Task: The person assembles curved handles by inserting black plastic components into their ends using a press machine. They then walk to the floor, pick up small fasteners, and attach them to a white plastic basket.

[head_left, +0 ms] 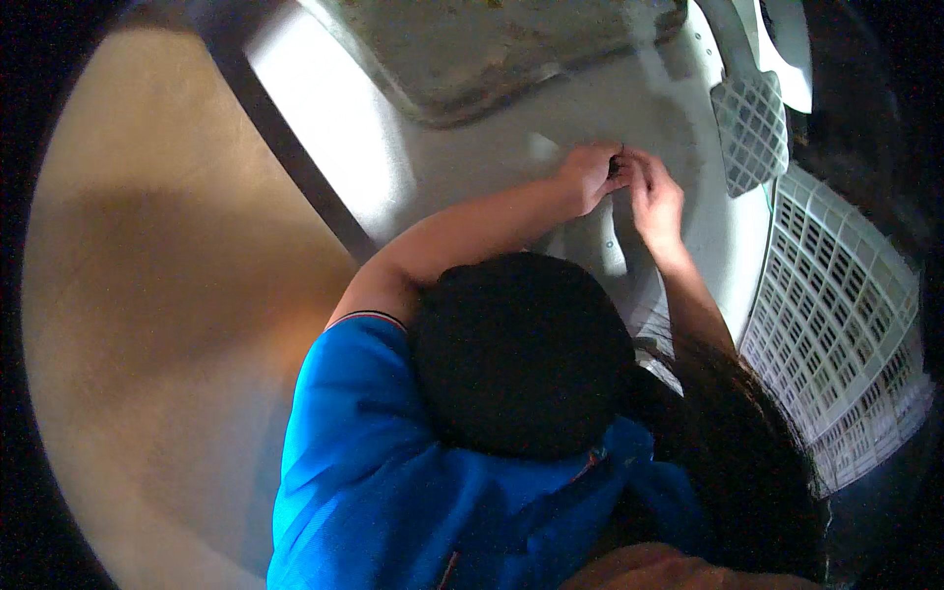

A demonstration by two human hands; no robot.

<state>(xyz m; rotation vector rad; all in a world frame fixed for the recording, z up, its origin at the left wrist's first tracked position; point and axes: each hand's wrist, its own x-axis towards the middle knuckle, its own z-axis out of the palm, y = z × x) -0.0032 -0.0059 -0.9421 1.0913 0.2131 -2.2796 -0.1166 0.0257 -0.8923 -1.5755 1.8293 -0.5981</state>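
Observation:
Beyond a round black shape (521, 354), my two bare arms reach forward and bring the hands together over a pale grey surface (472, 177). My left hand (590, 179) comes from the left with its fingers curled. My right hand (657, 197) meets it from the right, fingers bent and pressed close to the left fingertips. A small dark spot (617, 167) shows between the fingers; its kind is too small to tell. A blue short sleeve (359, 364) covers my left upper arm. Long dark hair hides part of my right arm.
A worn, stained tray (492, 59) with rounded corners lies beyond the hands. At the right stand white lattice plastic baskets (821, 305), with a grey grid-patterned piece (752, 133) above them. A dark strip (285, 147) edges the pale surface, bordering a tan area (147, 246).

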